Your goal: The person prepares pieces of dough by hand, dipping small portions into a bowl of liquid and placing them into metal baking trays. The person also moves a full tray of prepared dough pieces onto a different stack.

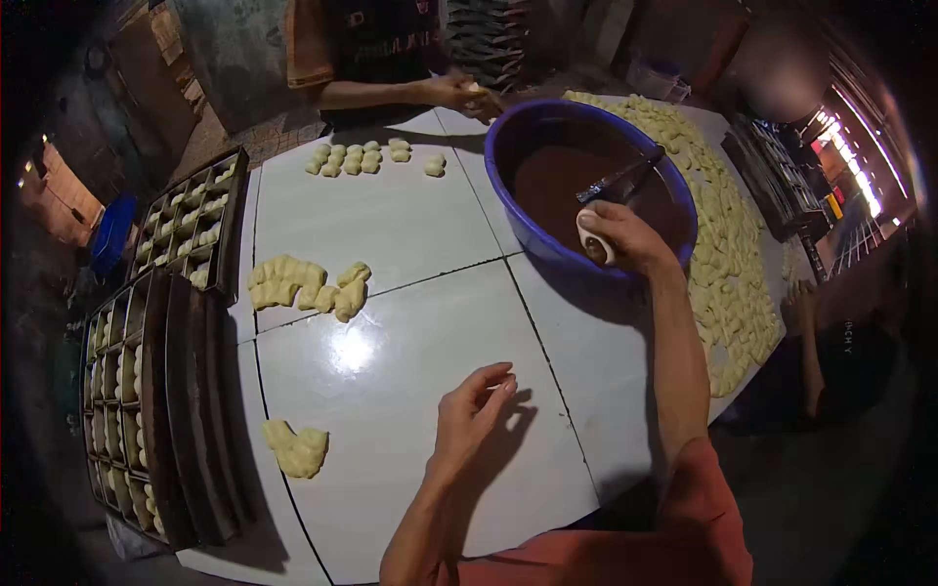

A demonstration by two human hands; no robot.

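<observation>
My right hand (623, 236) grips a small white tool (595, 240) with brown stuff on it, over a purple basin (517, 211) of brown filling. A dark flat-bladed tool (611, 181) rests in the basin above that hand. My left hand (477, 410) hangs over the white tiled table (420, 322), fingers loosely bent and empty. To its left lie a small clump of pale dough (296, 447) and a larger group of dough pieces (293, 285).
Metal compartment trays with dough balls (122, 391) (191, 225) line the left edge. Small dough rows (347, 159) lie at the back, near a co-worker's hands (459, 96). Many dough pieces (733, 293) cover the right side. Another person's arm (809, 352) is at far right.
</observation>
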